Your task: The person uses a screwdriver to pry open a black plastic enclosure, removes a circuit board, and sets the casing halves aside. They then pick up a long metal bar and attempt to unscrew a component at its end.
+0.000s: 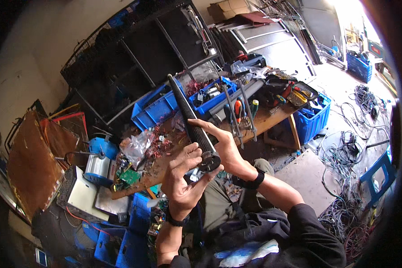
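Clearly both hands grasp the long dark roller [193, 123] in the middle of the frame: the left hand [183, 178] is closed around its round end cap at the bottom, and the right hand [225, 147] wraps the shaft just above. It looks stiff and rather light, with a finely ribbed surface that could dent, so the firm end cap seems the safest hold. Its far end points to the blue bins [158, 107] above.

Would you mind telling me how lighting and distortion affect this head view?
Head view: daylight blows out the top right doorway; fisheye bends the bench and shelf edges; dark vignette rings the rim; the hands and roller stay sharp.
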Tool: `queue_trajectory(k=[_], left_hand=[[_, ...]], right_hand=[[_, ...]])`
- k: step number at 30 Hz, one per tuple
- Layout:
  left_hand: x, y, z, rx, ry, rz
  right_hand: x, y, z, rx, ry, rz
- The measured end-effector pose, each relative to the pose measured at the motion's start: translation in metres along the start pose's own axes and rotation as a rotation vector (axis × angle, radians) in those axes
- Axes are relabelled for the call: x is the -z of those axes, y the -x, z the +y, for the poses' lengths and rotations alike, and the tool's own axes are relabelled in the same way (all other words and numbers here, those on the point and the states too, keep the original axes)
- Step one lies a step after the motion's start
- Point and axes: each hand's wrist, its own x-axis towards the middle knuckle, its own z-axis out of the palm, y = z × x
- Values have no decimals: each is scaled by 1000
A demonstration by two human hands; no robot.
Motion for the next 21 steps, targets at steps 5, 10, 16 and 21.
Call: queue_trajectory(k=[5,10,16,21], left_hand=[[-5,35,1,67,-24,76],[-6,52,-3,68,14,103],[-12,17,-4,51,12,-29],[-25,-24,-3,-75,29,-146]], right_hand=[[-5,16,18,42,37,3],[8,38,17,-268,-234,-75],[20,40,3,-134,-231,-9],[30,29,-6,-86,-217,93]])
